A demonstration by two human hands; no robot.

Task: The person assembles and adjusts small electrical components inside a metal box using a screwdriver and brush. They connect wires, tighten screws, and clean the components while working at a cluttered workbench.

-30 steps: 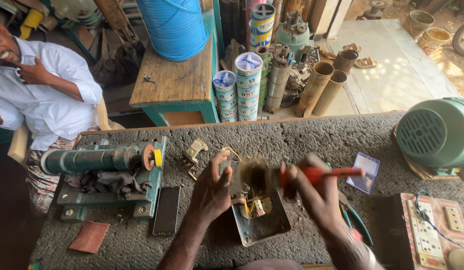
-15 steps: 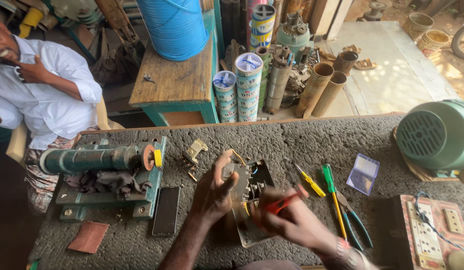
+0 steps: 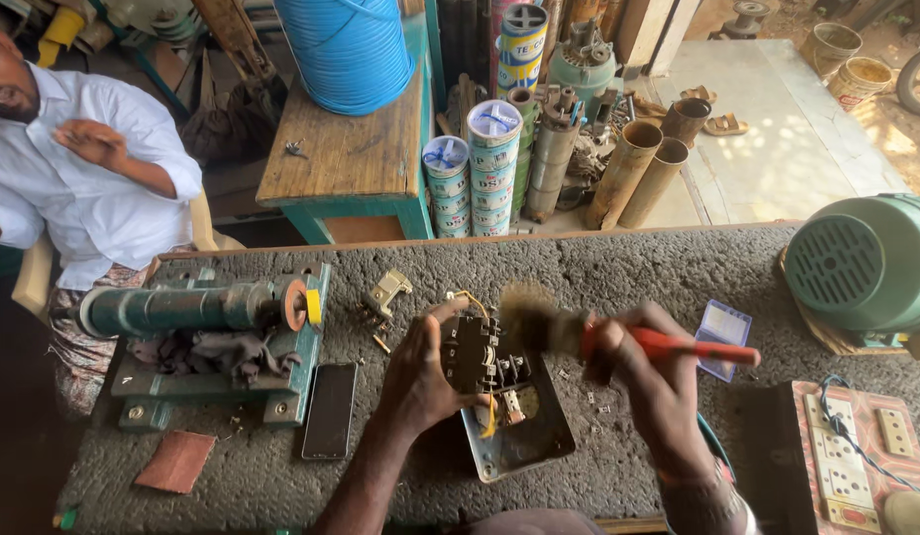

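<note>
My left hand (image 3: 420, 372) grips a dark electrical switch block (image 3: 477, 354) with brass terminals and yellow wires, tilted up over a grey metal box lid (image 3: 524, 436) on the workbench. My right hand (image 3: 643, 372) is closed on a red-handled brush (image 3: 678, 347); its bristles (image 3: 529, 315) are blurred against the top right of the block. The handle points right, toward a small blue-and-white packet (image 3: 723, 335).
A green winding machine (image 3: 207, 322), a black phone (image 3: 331, 408), a brown sandpaper piece (image 3: 175, 461) and a brass bracket (image 3: 385, 293) lie left. A green motor (image 3: 861, 263) and a socket board (image 3: 846, 451) sit right. A person in a white shirt (image 3: 93, 188) sits far left.
My right hand has swung up and right with the red-handled brush, from low over the box to the block's top. My left hand has tilted the block more upright.
</note>
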